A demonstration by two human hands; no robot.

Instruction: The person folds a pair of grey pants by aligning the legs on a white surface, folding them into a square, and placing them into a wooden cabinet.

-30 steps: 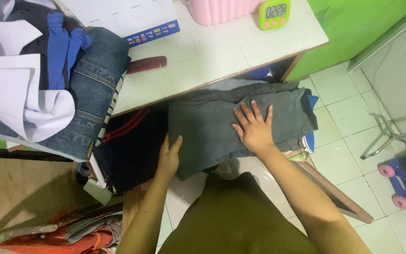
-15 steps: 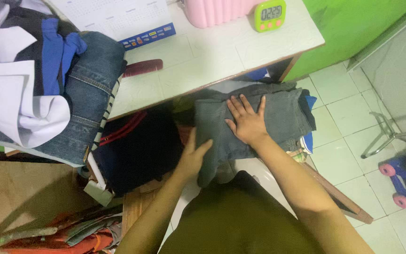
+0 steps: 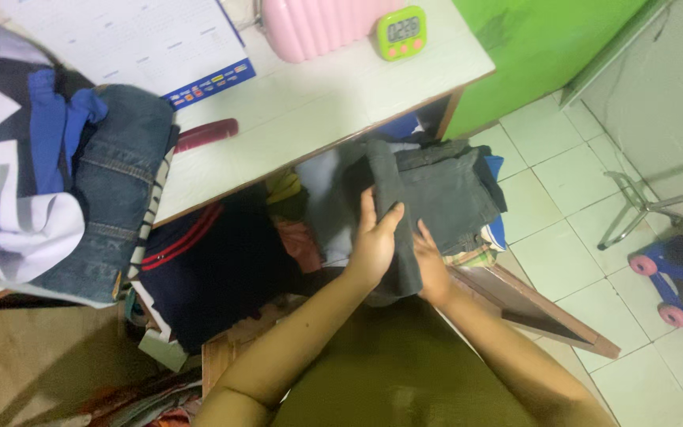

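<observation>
Grey denim trousers lie on a small stack of folded clothes in front of me, below the table edge. My left hand grips the left part of the grey trousers and holds it raised and turned over toward the right. My right hand sits under that raised flap at the near edge of the trousers, partly hidden by the cloth. A blue garment and a striped one show beneath the trousers.
A white table carries a heap of jeans and shirts, a red comb, a calendar sheet, a pink ribbed container and a green timer. Dark clothes lie left. A toy stands on the tiled floor.
My left hand has lifted the left half of the grey trousers and swung it rightward over the rest. My right hand slid from flat on top to the near edge. The view shifted.
</observation>
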